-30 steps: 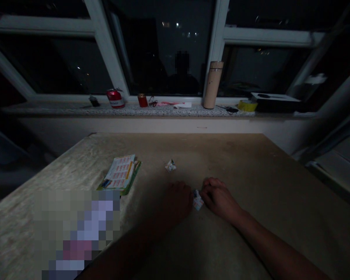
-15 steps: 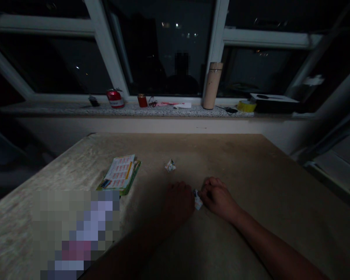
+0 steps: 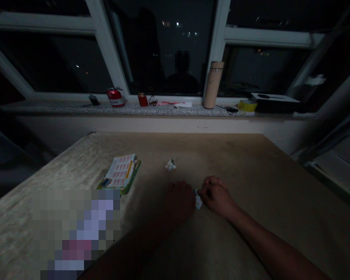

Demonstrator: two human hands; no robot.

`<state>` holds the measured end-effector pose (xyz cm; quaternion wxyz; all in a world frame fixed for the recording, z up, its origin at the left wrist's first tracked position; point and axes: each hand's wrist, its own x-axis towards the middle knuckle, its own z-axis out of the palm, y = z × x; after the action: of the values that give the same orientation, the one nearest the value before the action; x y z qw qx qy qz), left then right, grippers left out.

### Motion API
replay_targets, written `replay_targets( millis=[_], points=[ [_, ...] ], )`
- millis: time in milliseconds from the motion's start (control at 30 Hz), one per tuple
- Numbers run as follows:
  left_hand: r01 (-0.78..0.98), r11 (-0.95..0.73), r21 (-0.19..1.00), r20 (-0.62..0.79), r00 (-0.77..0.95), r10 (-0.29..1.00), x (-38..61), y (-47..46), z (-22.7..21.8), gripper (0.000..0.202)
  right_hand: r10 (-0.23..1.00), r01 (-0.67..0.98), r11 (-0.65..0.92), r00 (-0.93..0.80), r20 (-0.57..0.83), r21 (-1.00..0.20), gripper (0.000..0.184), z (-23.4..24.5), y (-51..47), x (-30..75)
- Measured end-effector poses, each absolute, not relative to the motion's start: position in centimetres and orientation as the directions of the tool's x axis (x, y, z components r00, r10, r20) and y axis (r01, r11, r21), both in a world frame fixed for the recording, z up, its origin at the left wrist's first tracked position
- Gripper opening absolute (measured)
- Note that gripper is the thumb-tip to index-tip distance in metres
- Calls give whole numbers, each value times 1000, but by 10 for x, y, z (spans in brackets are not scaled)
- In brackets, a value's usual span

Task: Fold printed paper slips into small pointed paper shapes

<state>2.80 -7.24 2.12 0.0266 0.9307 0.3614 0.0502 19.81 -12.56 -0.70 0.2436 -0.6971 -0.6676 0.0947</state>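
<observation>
Between my two hands, on the tabletop, is a small piece of folded printed paper (image 3: 198, 202), pale with dark patches. My left hand (image 3: 179, 200) lies in shadow with its fingers curled, touching the paper's left edge. Closed in a pinch, my right hand (image 3: 217, 197) grips the paper's right side with thumb and forefinger. Parts of the paper are hidden behind the fingers. Farther back on the table sits a second small folded paper (image 3: 170, 165), star-like in outline, apart from both hands.
A printed calendar card (image 3: 120, 171) lies on a green-edged booklet (image 3: 131, 182) to the left, beside a blurred-out patch. Along the windowsill (image 3: 163, 111) stand a red can (image 3: 116, 98), a small red jar (image 3: 142, 100), a tan flask (image 3: 214, 85), yellow tape (image 3: 247, 105) and a dark box (image 3: 275, 104).
Both hands stay almost in place around the folded paper. The right thumb and forefinger have shifted slightly left over it. The whole view has moved a little.
</observation>
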Motion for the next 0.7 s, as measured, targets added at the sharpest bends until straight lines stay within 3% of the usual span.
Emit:
replay_targets(
  millis=[367, 700],
  points=[
    [686, -707, 171, 41, 712, 701, 23, -65, 24, 35, 978, 911, -59, 134, 160, -408, 22, -2, -127, 191],
    [699, -687, 196, -20, 704, 710, 24, -58, 26, 35, 979, 875, -13, 109, 172, -483, 18, -2, -130, 196]
  ],
)
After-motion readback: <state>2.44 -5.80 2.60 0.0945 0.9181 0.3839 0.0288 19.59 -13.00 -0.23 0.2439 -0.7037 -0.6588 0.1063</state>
